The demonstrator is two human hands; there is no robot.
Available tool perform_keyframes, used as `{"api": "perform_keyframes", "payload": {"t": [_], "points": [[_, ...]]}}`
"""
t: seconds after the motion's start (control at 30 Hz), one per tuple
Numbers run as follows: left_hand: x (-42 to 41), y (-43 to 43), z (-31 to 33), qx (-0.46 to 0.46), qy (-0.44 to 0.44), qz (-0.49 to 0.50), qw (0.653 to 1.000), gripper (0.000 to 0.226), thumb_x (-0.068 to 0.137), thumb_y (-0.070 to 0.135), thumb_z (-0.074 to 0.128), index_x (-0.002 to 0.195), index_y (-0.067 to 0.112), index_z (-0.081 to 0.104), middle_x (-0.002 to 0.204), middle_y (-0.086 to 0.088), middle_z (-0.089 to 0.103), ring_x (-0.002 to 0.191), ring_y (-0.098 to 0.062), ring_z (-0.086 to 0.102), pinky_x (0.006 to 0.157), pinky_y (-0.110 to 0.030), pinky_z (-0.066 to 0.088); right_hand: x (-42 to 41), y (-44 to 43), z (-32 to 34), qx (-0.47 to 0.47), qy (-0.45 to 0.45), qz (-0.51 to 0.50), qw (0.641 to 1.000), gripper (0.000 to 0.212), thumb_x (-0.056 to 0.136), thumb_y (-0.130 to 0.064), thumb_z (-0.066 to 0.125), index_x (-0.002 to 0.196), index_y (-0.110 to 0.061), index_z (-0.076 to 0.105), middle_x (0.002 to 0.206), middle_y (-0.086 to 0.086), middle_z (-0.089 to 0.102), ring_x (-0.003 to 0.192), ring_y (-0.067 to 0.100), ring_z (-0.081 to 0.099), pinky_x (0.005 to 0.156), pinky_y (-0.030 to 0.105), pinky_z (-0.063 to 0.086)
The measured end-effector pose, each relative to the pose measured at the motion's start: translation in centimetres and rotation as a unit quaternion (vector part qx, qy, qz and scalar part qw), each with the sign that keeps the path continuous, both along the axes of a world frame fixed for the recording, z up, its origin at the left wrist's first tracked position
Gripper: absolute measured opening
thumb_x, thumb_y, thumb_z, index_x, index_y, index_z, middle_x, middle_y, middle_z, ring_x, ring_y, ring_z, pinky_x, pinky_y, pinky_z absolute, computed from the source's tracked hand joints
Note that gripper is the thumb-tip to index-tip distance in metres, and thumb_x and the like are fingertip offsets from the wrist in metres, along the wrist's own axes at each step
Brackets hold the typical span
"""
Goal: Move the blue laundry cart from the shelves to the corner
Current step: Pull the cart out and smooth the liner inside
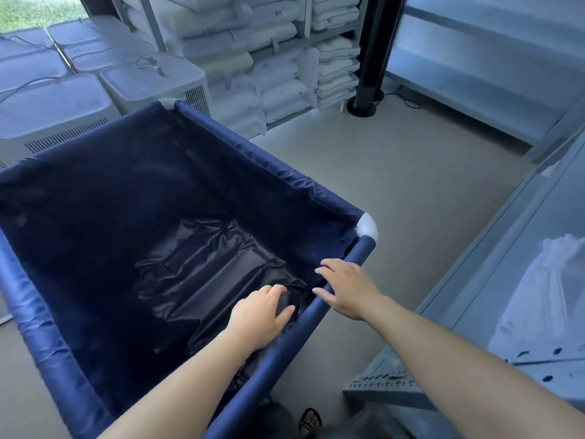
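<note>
The blue laundry cart (253, 147) fills the left and middle of the view, a fabric bin on a tube frame with white corner joints. It holds only its crumpled dark liner. My right hand (345, 289) lies flat on the near rim bar close to the right corner, fingers spread and not wrapped around it. My left hand (259, 315) reaches over the same rim into the bin, fingers loosely apart above the liner. The shelves of folded white pillows (278, 58) stand just beyond the cart's far corner.
Several white box-shaped appliances (152, 80) with cords crowd the cart's far left side. A black tower fan (370, 58) stands right of the shelves. Pale metal racks (474, 74) line the right side, one holding a white bag (544, 296). Beige floor lies between. My sandalled foot (310, 421) shows below.
</note>
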State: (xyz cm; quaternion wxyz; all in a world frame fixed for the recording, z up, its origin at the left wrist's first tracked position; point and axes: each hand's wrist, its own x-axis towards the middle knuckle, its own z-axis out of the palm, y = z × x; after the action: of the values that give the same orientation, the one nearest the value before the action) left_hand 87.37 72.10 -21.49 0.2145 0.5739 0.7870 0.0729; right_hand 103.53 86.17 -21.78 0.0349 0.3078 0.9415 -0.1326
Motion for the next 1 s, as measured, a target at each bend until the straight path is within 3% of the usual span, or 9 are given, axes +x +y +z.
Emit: {"api": "perform_keyframes", "payload": {"t": [0.17,0.8,1.0], "points": [[-3.9,3.0,1.0,0.033,-0.002,0.05,0.998,0.049,0.094,0.053,0.038,0.135,0.025,0.04,0.131,0.006,0.053,0.119,-0.015,0.053,0.092,-0.034,0.048,-2.8,3.3,0.5,-0.004,0.019,-0.007,1.0,0.049,0.093,-0.046,0.046,0.13,-0.015,0.048,0.138,0.002,0.045,0.128,0.02,0.04,0.103,0.035,0.032],[-19.2,10.9,3.4,0.047,0.051,0.115,0.991,0.05,0.094,0.052,0.038,0.136,0.024,0.04,0.13,0.006,0.054,0.113,-0.015,0.056,0.086,-0.031,0.05,-16.3,18.4,1.3,-0.009,0.005,-0.024,1.0,0.047,0.093,-0.042,0.05,0.134,-0.02,0.046,0.145,0.0,0.038,0.134,0.019,0.034,0.105,0.036,0.03],[-20.5,11.8,3.0,0.042,0.037,0.154,0.986,0.051,0.095,0.051,0.038,0.138,0.024,0.039,0.134,0.007,0.051,0.116,-0.015,0.053,0.089,-0.031,0.048,-17.7,22.3,0.6,-0.009,-0.032,0.047,0.998,0.045,0.092,-0.041,0.051,0.133,-0.023,0.047,0.146,-0.003,0.036,0.131,0.018,0.036,0.104,0.033,0.032]]}}
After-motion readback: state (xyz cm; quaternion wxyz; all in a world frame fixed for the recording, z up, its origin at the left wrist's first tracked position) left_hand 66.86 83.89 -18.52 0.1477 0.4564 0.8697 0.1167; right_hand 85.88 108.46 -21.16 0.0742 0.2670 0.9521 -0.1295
